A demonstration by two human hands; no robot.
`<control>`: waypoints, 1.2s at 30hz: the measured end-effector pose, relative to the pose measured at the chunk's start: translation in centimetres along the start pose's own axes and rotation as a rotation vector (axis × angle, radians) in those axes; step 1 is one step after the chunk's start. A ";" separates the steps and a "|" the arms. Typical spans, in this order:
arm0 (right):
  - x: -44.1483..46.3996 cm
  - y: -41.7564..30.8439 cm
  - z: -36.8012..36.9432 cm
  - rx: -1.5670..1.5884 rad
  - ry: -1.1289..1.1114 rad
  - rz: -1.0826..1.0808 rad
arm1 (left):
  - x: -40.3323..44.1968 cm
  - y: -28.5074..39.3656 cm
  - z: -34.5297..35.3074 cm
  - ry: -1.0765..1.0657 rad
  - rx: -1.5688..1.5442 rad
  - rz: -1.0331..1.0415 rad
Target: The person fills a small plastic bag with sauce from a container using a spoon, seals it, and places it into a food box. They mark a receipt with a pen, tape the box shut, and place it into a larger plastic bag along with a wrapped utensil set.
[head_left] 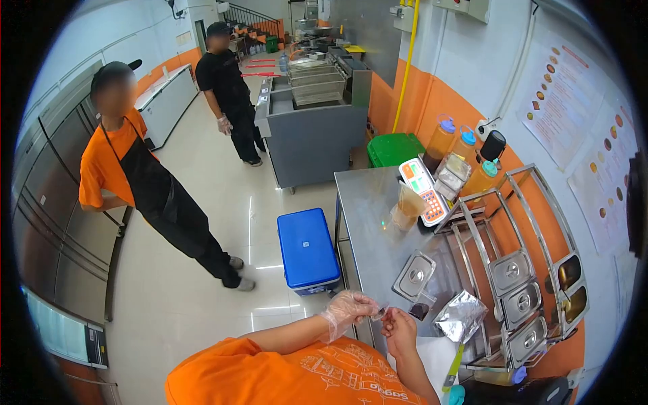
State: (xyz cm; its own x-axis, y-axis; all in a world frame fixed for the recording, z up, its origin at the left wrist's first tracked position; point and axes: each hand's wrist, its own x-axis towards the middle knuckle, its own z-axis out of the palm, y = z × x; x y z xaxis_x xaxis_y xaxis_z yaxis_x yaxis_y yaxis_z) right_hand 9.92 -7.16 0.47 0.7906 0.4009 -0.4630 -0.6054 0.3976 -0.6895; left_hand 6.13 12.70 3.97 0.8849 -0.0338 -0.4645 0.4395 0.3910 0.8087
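My left hand (349, 312) wears a clear plastic glove, and its fingertips pinch a small clear plastic piece (381, 312). Bare, my right hand (399, 329) meets it from the other side, fingers bent and pressed together on the same piece. What the piece is exactly is too small to tell. Just beyond my right hand lies a small clear container with something dark (419, 311) in it. A steel pan lid (414, 275) rests on the steel table (368, 196) behind that. Crumpled silver foil (461, 317) sits to the right of my right hand.
A steel rack (496, 236) holds lidded pans along the wall. Farther back are a scale (424, 192), a clear jug (406, 209) and sauce bottles (440, 138). A blue cooler box (308, 248) stands on the floor. Two people (158, 182) stand at the left and back.
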 end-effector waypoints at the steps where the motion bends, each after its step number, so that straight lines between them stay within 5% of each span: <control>1: 0.1 -0.3 -0.1 -0.002 0.007 0.002 | 0.2 -0.2 -0.1 -0.003 -0.004 -0.005; 6: 0.8 -0.7 -1.6 -0.056 -0.081 0.163 | 0.4 -0.6 -0.6 -0.034 0.031 -0.038; 16: 0.6 -0.5 -1.7 -0.245 -0.082 0.109 | 0.8 -1.7 -1.4 -0.089 0.012 -0.078; 24: 1.7 1.9 -2.4 -0.474 -0.010 -0.319 | 1.5 -1.8 -1.5 -0.026 -0.013 -0.020; 36: 0.9 2.5 -1.0 -0.758 0.215 -0.667 | 3.6 -3.6 -0.9 0.111 0.038 0.154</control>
State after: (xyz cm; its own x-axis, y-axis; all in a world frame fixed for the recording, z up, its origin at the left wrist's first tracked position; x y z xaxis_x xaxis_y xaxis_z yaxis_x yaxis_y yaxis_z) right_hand 9.23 -6.62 -2.25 0.9892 0.1038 0.1035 0.1201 -0.1700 -0.9781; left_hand 7.64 11.97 -0.92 0.9207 0.1257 -0.3695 0.3077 0.3484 0.8854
